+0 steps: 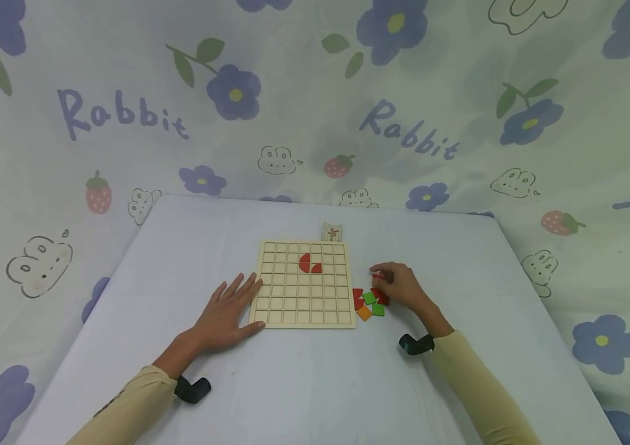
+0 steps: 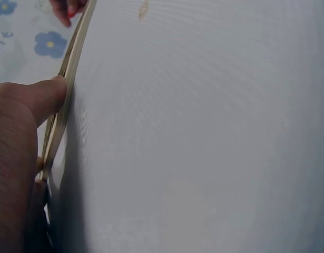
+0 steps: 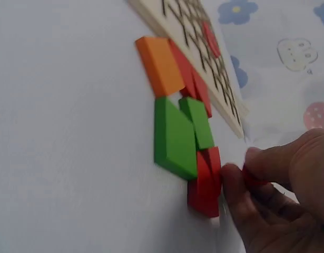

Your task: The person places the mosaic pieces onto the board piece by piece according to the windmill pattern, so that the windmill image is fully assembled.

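Observation:
A square wooden grid board (image 1: 303,303) lies on the white table with red quarter-round pieces (image 1: 305,267) in its upper middle cells. My left hand (image 1: 225,318) rests with spread fingers against the board's left side, its thumb at the lower left corner. The left wrist view shows that thumb (image 2: 48,97) touching the board's edge. Right of the board, my right hand (image 1: 400,284) pinches a small red piece (image 3: 252,178) between thumb and fingers, partly hidden by them. Just below it lie loose red pieces (image 3: 206,176), green tiles (image 3: 175,139) and an orange tile (image 3: 160,66).
Behind the board's top edge sits a small patterned card (image 1: 332,232). A black wrist camera (image 1: 192,390) juts from the left sleeve, another (image 1: 416,344) from the right. Patterned cloth (image 1: 303,123) with flowers and rabbits hangs behind the table.

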Demonstrator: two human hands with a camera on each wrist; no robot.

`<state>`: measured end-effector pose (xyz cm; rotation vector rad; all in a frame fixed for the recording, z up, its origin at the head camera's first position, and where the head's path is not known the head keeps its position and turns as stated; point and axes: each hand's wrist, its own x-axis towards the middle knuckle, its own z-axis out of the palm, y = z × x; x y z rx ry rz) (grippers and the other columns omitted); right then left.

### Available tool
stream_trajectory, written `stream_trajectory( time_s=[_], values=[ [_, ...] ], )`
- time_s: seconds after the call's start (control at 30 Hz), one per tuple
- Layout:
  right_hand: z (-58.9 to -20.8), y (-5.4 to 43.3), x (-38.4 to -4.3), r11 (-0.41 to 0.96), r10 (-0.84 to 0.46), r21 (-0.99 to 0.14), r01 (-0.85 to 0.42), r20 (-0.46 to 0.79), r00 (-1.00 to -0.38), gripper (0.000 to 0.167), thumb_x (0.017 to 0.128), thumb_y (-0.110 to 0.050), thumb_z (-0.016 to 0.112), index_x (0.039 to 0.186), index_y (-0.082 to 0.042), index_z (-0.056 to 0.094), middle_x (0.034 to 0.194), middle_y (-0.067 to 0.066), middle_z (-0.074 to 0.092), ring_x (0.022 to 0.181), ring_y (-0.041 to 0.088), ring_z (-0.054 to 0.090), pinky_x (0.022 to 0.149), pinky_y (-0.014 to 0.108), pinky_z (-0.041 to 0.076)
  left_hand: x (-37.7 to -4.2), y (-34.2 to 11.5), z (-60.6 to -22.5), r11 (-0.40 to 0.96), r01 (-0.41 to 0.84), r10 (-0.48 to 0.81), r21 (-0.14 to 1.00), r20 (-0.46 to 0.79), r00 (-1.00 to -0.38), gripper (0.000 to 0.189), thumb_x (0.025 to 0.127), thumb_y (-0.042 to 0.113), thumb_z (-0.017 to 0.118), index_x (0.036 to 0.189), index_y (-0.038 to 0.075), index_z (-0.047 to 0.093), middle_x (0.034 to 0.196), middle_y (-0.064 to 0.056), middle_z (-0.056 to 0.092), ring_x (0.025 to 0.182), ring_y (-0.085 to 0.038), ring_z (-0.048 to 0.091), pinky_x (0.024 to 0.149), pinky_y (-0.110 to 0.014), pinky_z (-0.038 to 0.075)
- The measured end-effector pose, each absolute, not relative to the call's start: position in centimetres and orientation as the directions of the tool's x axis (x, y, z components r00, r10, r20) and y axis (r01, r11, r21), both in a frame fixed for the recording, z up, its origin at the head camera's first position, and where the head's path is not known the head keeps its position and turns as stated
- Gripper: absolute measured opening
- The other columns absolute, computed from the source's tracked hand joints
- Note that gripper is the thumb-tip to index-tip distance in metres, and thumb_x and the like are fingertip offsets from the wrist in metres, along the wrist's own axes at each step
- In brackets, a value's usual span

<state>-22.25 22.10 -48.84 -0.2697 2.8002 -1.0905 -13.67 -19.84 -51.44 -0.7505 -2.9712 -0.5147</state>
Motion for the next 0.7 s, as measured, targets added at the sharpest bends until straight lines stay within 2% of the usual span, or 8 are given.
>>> stream_trajectory(
  time_s=[0.13, 0.23, 0.33, 0.43, 0.57, 0.7],
  values=[
    [-48.8, 21.9, -22.5, 0.635, -0.187, -0.764, -0.117, -0.006, -0.982, 0.019, 0.093, -0.011, 0.067, 0.112, -0.008, 0.072, 0.106, 0.004, 0.068, 0.096, 0.023, 0.062, 0.089, 0.04, 0.052, -13.7, -19.8, -51.4, 0.829, 0.466, 0.456, 0.309, 0.108, -0.883, 0.089, 0.091, 0.062, 0.055, 0.156, 0.009, 0.027, 0.162, -0.011, 0.02, 0.148, -0.035, 0.012, 0.113, -0.059, 0.01],
    [-48.4, 21.5, -22.6, 0.542, -0.138, -0.834, -0.1, 0.029, -0.99, 0.012, 0.091, -0.012, 0.071, 0.102, -0.007, 0.072, 0.097, 0.003, 0.072, 0.09, 0.022, 0.066, 0.083, 0.038, 0.054, -13.6, -19.7, -51.3, 0.827, 0.468, 0.457, 0.313, 0.113, -0.883, 0.089, 0.09, 0.061, 0.056, 0.156, 0.008, 0.027, 0.161, -0.011, 0.021, 0.148, -0.035, 0.012, 0.113, -0.059, 0.01],
    [-48.0, 20.9, -22.8, 0.491, -0.059, -0.867, -0.083, 0.062, -0.996, 0.011, 0.088, -0.015, 0.076, 0.096, -0.009, 0.072, 0.091, 0.002, 0.072, 0.084, 0.02, 0.067, 0.077, 0.032, 0.055, -13.7, -19.8, -51.4, 0.829, 0.464, 0.455, 0.313, 0.107, -0.884, 0.089, 0.091, 0.062, 0.054, 0.156, 0.009, 0.026, 0.162, -0.01, 0.02, 0.148, -0.034, 0.011, 0.113, -0.058, 0.01],
    [-48.1, 20.4, -23.2, 0.454, 0.001, -0.889, -0.064, 0.072, -0.997, 0.018, 0.089, -0.013, 0.074, 0.106, -0.006, 0.071, 0.094, 0.004, 0.067, 0.084, 0.02, 0.067, 0.074, 0.028, 0.056, -13.7, -19.9, -51.6, 0.828, 0.467, 0.456, 0.311, 0.113, -0.883, 0.089, 0.091, 0.063, 0.054, 0.157, 0.01, 0.026, 0.162, -0.01, 0.02, 0.148, -0.034, 0.012, 0.113, -0.059, 0.011],
    [-48.4, 19.6, -23.5, 0.45, 0.01, -0.891, -0.052, 0.063, -0.998, 0.028, 0.095, -0.009, 0.066, 0.123, -0.006, 0.067, 0.103, 0.009, 0.06, 0.087, 0.021, 0.066, 0.079, 0.028, 0.056, -13.7, -19.9, -51.7, 0.825, 0.474, 0.459, 0.309, 0.125, -0.88, 0.088, 0.091, 0.061, 0.055, 0.156, 0.009, 0.026, 0.161, -0.011, 0.021, 0.147, -0.035, 0.013, 0.113, -0.059, 0.012],
    [-48.3, 18.7, -23.5, 0.461, -0.009, -0.886, -0.055, 0.057, -0.998, 0.026, 0.097, -0.008, 0.062, 0.123, -0.007, 0.067, 0.105, 0.007, 0.061, 0.088, 0.021, 0.066, 0.081, 0.03, 0.055, -13.8, -19.9, -51.7, 0.828, 0.47, 0.459, 0.304, 0.112, -0.881, 0.088, 0.092, 0.063, 0.053, 0.157, 0.011, 0.024, 0.162, -0.009, 0.019, 0.148, -0.033, 0.012, 0.114, -0.058, 0.01]
  ],
)
